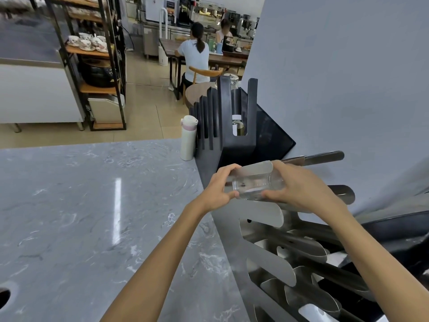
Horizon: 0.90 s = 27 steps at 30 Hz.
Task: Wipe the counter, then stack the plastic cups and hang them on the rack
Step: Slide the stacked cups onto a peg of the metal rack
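A clear plastic cup [255, 185] lies on its side between both hands, over the upper prongs of a steel rack [267, 259]. My left hand [220, 187] grips its left end. My right hand [299, 189] holds its right end with fingers curled under it. I cannot tell whether it is one cup or a stack. The rack's flat rounded prongs slant up to the right beside the grey marble counter [92, 217]. One prong crosses the cup's upper edge, in front of or behind it I cannot tell.
A white flask [188, 138] stands at the counter's far edge next to a black slotted rack [222, 117] holding a small bottle. A round hole [4, 298] sits at the counter's near left. A grey wall is on the right. Shelves and two seated people are beyond.
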### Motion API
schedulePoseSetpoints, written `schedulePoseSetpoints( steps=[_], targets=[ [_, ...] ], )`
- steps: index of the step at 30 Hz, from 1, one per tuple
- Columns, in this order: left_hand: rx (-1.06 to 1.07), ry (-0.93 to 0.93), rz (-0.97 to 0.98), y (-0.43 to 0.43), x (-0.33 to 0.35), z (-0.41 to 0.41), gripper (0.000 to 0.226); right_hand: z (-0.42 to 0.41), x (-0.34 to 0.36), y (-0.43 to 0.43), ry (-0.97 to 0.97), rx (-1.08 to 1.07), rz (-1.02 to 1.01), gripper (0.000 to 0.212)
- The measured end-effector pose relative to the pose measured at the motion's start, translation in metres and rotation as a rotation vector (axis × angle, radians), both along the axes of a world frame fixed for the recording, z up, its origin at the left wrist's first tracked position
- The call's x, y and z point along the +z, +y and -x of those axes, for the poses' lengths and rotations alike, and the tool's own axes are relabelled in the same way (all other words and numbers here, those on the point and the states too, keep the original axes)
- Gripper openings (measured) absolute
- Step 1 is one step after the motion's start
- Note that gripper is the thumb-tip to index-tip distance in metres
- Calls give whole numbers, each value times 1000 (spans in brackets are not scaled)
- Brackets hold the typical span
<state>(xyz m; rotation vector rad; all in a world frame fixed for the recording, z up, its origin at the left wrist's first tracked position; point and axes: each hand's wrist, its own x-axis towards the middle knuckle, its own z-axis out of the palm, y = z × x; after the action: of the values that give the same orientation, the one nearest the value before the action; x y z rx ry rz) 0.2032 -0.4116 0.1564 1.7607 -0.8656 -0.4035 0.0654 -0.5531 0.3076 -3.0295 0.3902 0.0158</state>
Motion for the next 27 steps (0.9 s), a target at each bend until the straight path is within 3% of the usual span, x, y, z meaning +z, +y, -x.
schedulePoseSetpoints(
  steps=[4, 8, 13, 15, 20, 24, 27],
  targets=[
    [19, 32, 53, 0, 2, 3, 54, 4, -13, 4, -108, -192, 10, 83],
    [-25, 40, 37, 4, 5, 5, 67, 4, -22, 11, -138, -221, 117, 92],
    [-10, -2, 35, 4, 5, 6, 77, 12, -10, 5, -15, -164, -88, 107],
    [-8, -8, 34, 4, 4, 6, 74, 17, -11, 7, -51, -99, -56, 104],
    [7, 27, 54, 4, 0, 3, 65, 20, -14, 12, -244, -11, 76, 73],
    [29, 39, 68, 4, 1, 1, 66, 19, -19, 17, -283, -99, 135, 72],
    [22, 15, 51, 6, 0, 1, 68, 25, -15, 6, -212, -51, 29, 79]
  ],
)
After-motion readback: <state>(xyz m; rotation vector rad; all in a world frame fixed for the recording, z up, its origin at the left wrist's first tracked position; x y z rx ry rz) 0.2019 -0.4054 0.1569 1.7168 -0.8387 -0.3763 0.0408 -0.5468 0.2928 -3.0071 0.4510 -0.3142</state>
